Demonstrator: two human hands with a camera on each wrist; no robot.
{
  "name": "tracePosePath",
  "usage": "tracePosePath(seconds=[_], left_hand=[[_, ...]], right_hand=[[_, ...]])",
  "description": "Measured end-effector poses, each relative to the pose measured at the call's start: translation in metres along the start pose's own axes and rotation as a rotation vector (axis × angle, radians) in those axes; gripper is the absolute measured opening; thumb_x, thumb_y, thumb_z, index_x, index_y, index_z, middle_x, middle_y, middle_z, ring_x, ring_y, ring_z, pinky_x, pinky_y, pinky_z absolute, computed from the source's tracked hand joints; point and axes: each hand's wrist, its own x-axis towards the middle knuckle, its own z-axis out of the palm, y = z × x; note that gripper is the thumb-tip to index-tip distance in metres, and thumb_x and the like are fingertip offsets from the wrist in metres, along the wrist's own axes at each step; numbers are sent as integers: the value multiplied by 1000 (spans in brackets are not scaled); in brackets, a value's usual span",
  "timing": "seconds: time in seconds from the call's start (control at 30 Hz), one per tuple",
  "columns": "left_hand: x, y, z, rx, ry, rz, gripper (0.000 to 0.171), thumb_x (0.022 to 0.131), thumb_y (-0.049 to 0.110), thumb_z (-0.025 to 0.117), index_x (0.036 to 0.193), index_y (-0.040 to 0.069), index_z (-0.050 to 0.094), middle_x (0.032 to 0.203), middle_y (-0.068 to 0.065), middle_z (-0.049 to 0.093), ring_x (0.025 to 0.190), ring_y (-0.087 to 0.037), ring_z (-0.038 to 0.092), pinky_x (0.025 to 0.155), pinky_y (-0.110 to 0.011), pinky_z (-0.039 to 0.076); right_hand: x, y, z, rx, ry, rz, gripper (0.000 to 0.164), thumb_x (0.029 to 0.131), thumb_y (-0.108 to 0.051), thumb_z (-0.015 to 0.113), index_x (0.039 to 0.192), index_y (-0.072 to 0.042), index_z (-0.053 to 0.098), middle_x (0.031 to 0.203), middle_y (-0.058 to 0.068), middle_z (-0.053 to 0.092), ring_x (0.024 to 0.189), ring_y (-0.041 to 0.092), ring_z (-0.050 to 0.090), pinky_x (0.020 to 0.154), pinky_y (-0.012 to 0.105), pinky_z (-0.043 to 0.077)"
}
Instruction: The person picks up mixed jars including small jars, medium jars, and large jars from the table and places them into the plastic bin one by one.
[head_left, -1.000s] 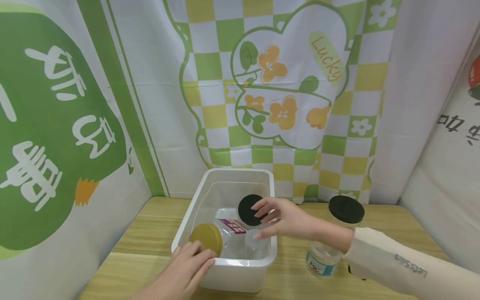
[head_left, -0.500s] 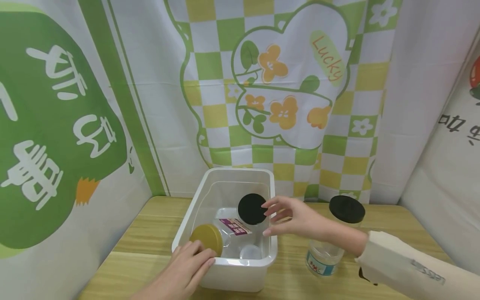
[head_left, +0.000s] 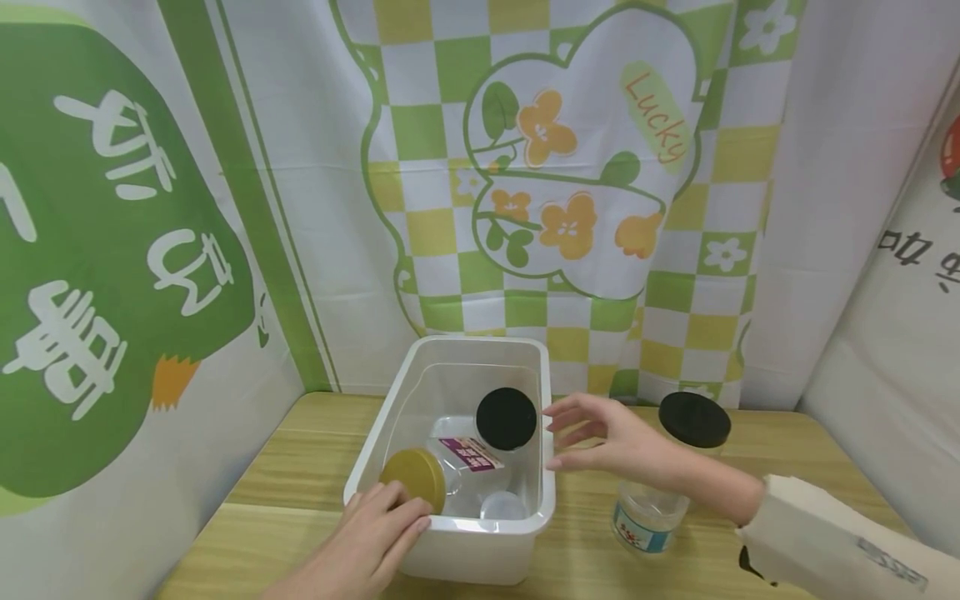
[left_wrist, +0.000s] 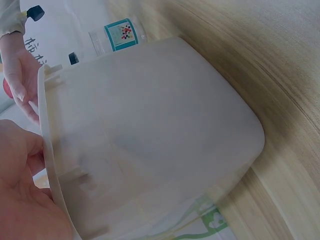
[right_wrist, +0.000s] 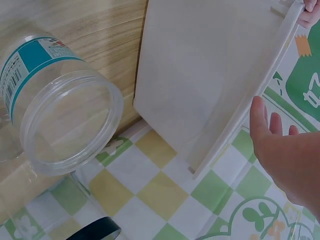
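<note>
My left hand (head_left: 378, 525) grips the front-left rim of a white plastic bin (head_left: 468, 557), its fingers hooked over the edge beside a gold-lidded clear jar (head_left: 414, 478). Inside the bin, that jar lies with a purple label (head_left: 470, 454) showing. A black-lidded jar (head_left: 506, 418) leans near the right wall, and a small clear round piece (head_left: 503, 506) is by the front wall. My right hand (head_left: 615, 435) hovers at the bin's right rim, fingers loosely bent and holding nothing. In the right wrist view its fingertips (right_wrist: 257, 102) come right up to the rim.
Right of the bin, a clear jar with a teal label (head_left: 643, 527) stands on the wooden table (head_left: 262, 517). Behind it is another clear jar with a black lid (head_left: 694, 419), partly hidden by my right arm. Printed cloth (head_left: 420, 208) hangs at the back and sides.
The right hand has drawn back rightward out of the bin, leaving the clear round piece, which has dropped toward the front wall. The left hand has stayed on the rim.
</note>
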Motion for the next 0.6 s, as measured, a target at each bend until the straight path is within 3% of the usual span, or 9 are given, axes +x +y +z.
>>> tracePosePath(seconds=[0.23,0.6], left_hand=[[0,-1,0,-1,-2,7,14,109,24,58,103,22,71,88,14,49,81,-2,39,68,-19,27],[1,-1,-1,-8,-5,24,17,111,25,56,102,22,70,87,14,46,81,-2,38,69,-19,27]], right_hand=[[-6,8,-3,19,0,-30,60,91,-17,85,139,6,55,134,27,61,119,45,65,93,32,59],[-15,18,-8,25,25,-2,61,92,-19,85,140,3,55,135,24,61,119,36,67,94,38,60]])
